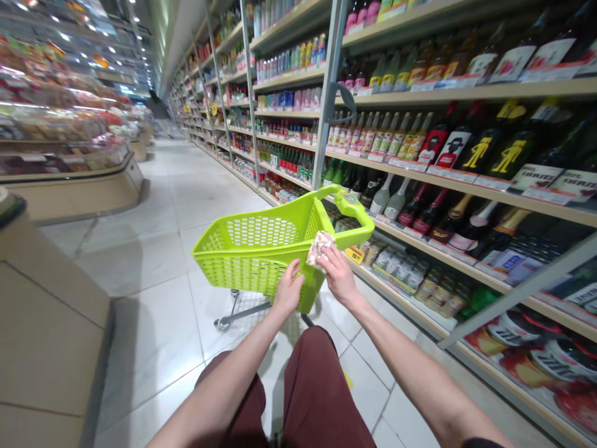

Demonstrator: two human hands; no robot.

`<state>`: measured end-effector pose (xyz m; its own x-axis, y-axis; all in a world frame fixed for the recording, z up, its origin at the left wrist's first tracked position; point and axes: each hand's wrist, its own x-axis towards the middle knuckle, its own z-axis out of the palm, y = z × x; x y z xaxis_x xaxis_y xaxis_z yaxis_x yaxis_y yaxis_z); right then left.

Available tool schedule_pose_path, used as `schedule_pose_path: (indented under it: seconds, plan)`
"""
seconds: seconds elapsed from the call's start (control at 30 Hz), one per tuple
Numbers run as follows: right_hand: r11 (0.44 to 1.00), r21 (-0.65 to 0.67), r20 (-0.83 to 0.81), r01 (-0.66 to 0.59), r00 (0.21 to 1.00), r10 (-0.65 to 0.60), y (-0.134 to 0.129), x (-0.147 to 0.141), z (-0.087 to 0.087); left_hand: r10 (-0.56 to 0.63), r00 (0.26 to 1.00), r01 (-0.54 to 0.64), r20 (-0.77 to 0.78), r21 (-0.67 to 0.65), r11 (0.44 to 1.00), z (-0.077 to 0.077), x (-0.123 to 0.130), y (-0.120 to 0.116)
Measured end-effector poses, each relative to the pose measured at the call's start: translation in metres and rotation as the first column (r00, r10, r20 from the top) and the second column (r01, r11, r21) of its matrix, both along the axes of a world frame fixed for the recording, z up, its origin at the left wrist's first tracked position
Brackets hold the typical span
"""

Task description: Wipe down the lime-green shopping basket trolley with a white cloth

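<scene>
A lime-green plastic shopping cart [252,258] stands in front of my knees, its handle end toward the shelves on the right. My right hand [336,271] presses a crumpled pink-and-white patterned cloth [319,246] against the cart's side, just below the handle. Beside the cart's rear side panel, my left hand [289,287] has its fingers loosely curved and apart, with nothing in it. Whether its fingertips touch the plastic I cannot tell. The cart's basket has rows of holes, and a grey wheeled frame [237,316] shows beneath it.
Tall shelves [466,180] of bottles and cans line the right side, with a yellow price tag [354,254] near the cart. On the left are a beige counter [46,348] and a display of packaged goods [60,124]. Pale floor tiles [158,292] run down the aisle.
</scene>
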<state>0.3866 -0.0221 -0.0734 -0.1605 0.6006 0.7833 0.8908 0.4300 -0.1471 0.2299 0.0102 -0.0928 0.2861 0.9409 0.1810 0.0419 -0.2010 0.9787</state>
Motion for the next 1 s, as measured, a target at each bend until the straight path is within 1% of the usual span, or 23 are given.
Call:
schedule_pose_path:
  seconds: [0.07, 0.13, 0.17, 0.2, 0.23, 0.27, 0.33, 0.37, 0.4, 0.43, 0.47, 0.5, 0.53, 0.57, 0.6, 0.63, 0.67, 0.7, 0.73, 0.77, 0.83, 0.9, 1.0]
  plan:
    - [0.991, -0.073, -0.115, -0.108, 0.988, 0.099, -0.014, -0.015, -0.006, -0.005, 0.993, 0.008, 0.118, -0.026, 1.0, 0.007, 0.007, -0.006]
    - [0.967, -0.133, -0.261, -0.218, 0.949, 0.178, -0.03, -0.023, -0.003, -0.06, 0.984, 0.074, 0.17, -0.078, 0.994, 0.012, 0.013, -0.013]
    - [0.955, -0.147, -0.345, -0.258, 0.918, 0.194, -0.039, -0.024, 0.001, -0.091, 0.979, 0.115, 0.181, -0.129, 0.985, 0.013, 0.014, -0.016]
    - [0.947, -0.157, -0.436, -0.279, 0.88, 0.187, -0.047, -0.024, 0.006, -0.112, 0.978, 0.145, 0.179, -0.184, 0.972, 0.013, 0.015, -0.02]
    - [0.944, -0.168, -0.529, -0.285, 0.834, 0.158, -0.054, -0.023, 0.012, -0.111, 0.98, 0.147, 0.166, -0.228, 0.962, 0.013, 0.015, -0.024]
    - [0.94, -0.185, -0.616, -0.287, 0.779, 0.117, -0.06, -0.02, 0.017, -0.086, 0.985, 0.122, 0.149, -0.247, 0.961, 0.012, 0.015, -0.027]
    - [0.91, -0.26, -0.742, -0.324, 0.67, 0.026, -0.069, -0.014, 0.025, -0.026, 0.991, 0.054, 0.133, -0.208, 0.977, 0.012, 0.012, -0.034]
    - [0.882, -0.31, -0.776, -0.355, 0.63, -0.019, -0.071, -0.012, 0.027, -0.026, 0.99, 0.05, 0.136, -0.175, 0.983, 0.012, 0.011, -0.038]
    - [0.857, -0.354, -0.791, -0.374, 0.608, -0.061, -0.072, -0.01, 0.028, -0.048, 0.99, 0.069, 0.134, -0.15, 0.986, 0.013, 0.01, -0.042]
    - [0.846, -0.387, -0.788, -0.367, 0.607, -0.097, -0.071, -0.01, 0.028, -0.081, 0.99, 0.098, 0.117, -0.141, 0.985, 0.014, 0.01, -0.046]
    - [0.853, -0.408, -0.769, -0.327, 0.627, -0.127, -0.07, -0.01, 0.026, -0.106, 0.99, 0.119, 0.093, -0.152, 0.981, 0.016, 0.011, -0.05]
    - [0.882, -0.401, -0.736, -0.248, 0.66, -0.149, -0.069, -0.013, 0.023, -0.107, 0.991, 0.12, 0.077, -0.191, 0.974, 0.017, 0.013, -0.054]
    - [0.921, -0.361, -0.693, -0.146, 0.703, -0.16, -0.067, -0.016, 0.019, -0.087, 0.992, 0.107, 0.089, -0.252, 0.962, 0.018, 0.016, -0.057]
    - [0.956, -0.292, -0.64, -0.041, 0.751, -0.163, -0.066, -0.02, 0.014, -0.053, 0.989, 0.097, 0.141, -0.327, 0.94, 0.018, 0.019, -0.06]
    - [0.977, -0.209, -0.573, 0.04, 0.805, -0.156, -0.065, -0.025, 0.008, -0.016, 0.973, 0.111, 0.232, -0.404, 0.908, 0.018, 0.022, -0.063]
    - [0.987, -0.136, -0.488, 0.081, 0.862, -0.138, -0.066, -0.029, 0.002, 0.014, 0.939, 0.156, 0.343, -0.463, 0.873, 0.018, 0.024, -0.064]
    - [0.992, -0.093, -0.385, 0.084, 0.916, -0.114, -0.067, -0.033, -0.005, 0.032, 0.893, 0.22, 0.45, -0.495, 0.841, 0.017, 0.024, -0.065]
    - [0.994, -0.087, -0.273, 0.06, 0.959, -0.082, -0.069, -0.035, -0.011, 0.037, 0.846, 0.281, 0.532, -0.503, 0.818, 0.016, 0.024, -0.066]
    - [0.993, -0.116, -0.162, 0.026, 0.986, -0.045, -0.072, -0.037, -0.016, 0.034, 0.812, 0.324, 0.583, -0.498, 0.804, 0.015, 0.023, -0.065]
    - [0.988, -0.158, -0.069, 0.002, 0.998, -0.013, -0.074, -0.036, -0.021, 0.027, 0.801, 0.344, 0.598, -0.497, 0.796, 0.013, 0.021, -0.064]
    - [0.977, -0.212, 0.04, -0.004, 0.999, 0.013, -0.075, -0.032, -0.029, -0.009, 0.84, 0.342, 0.543, -0.515, 0.786, 0.01, 0.017, -0.061]
    - [0.979, -0.205, 0.075, -0.005, 0.997, 0.02, -0.073, -0.025, -0.031, -0.032, 0.882, 0.308, 0.469, -0.524, 0.794, 0.008, 0.015, -0.057]
    - [0.986, -0.145, 0.095, -0.086, 0.99, 0.1, -0.062, -0.012, -0.023, -0.029, 0.908, 0.272, 0.418, -0.534, 0.801, 0.013, 0.017, -0.05]
